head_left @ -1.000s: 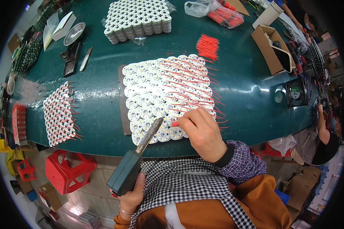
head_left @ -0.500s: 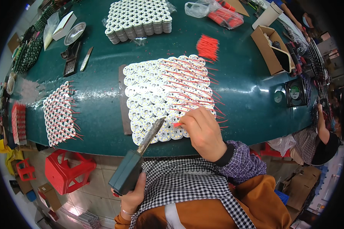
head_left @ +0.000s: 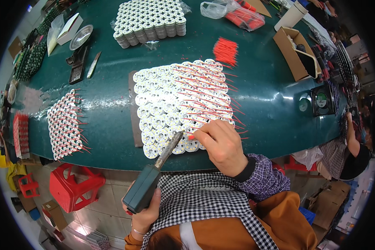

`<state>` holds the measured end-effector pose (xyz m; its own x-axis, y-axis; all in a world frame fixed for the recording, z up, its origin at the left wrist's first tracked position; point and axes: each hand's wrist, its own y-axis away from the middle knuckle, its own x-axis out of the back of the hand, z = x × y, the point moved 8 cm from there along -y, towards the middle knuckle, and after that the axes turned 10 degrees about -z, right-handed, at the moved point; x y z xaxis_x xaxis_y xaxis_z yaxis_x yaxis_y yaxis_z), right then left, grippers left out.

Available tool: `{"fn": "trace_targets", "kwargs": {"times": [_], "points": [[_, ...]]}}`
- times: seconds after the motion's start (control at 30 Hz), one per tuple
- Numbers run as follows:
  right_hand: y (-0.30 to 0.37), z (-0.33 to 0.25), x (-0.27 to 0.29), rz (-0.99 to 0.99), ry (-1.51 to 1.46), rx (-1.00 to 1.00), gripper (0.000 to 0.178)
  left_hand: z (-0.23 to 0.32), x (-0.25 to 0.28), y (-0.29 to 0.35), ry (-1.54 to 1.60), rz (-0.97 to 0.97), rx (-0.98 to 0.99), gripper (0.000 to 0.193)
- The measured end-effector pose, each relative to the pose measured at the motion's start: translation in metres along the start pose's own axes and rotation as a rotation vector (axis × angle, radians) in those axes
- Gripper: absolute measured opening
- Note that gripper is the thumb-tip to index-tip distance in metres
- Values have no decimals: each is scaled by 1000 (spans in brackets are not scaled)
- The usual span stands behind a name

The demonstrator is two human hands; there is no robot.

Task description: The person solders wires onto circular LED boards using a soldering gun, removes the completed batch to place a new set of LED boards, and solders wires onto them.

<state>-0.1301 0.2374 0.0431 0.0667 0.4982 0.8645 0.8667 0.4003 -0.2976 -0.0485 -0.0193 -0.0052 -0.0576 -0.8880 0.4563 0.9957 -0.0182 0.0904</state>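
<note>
My left hand [head_left: 149, 213] is wrapped round the dark green handle of a soldering iron [head_left: 142, 188]. The iron's thick metal tip points up and right, over the lower rows of a sheet of round white LED boards [head_left: 154, 102]. Just right of that tip, my right hand [head_left: 224, 146] pinches a small bunch of short red wires [head_left: 191, 137]. Its fingers hover low over the sheet's lower right part and hide some boards. Red wires lie slantwise across the right half of the sheet, their ends sticking out past its right edge.
Beyond the sheet lies a pile of red wires [head_left: 225, 51]; a tall stack of LED boards [head_left: 150, 29] stands at the back. Leftward sits a smaller wired sheet [head_left: 66, 125], near a knife [head_left: 94, 64]. A cardboard box [head_left: 293, 54] and small fan [head_left: 322, 100] are at right.
The soldering iron has shifted slightly right and down, its tip now closer to the wires in my right hand. My right hand has moved slightly down.
</note>
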Motion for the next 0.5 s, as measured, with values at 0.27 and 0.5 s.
{"fn": "trace_targets", "kwargs": {"times": [0.27, 0.5], "points": [[-1, 0, 1, 16, 24, 18, 18, 20, -4, -8, -107, -56, -157, 21], [-1, 0, 1, 23, 30, 21, 18, 21, -5, -11, -82, -85, -143, 19]]}}
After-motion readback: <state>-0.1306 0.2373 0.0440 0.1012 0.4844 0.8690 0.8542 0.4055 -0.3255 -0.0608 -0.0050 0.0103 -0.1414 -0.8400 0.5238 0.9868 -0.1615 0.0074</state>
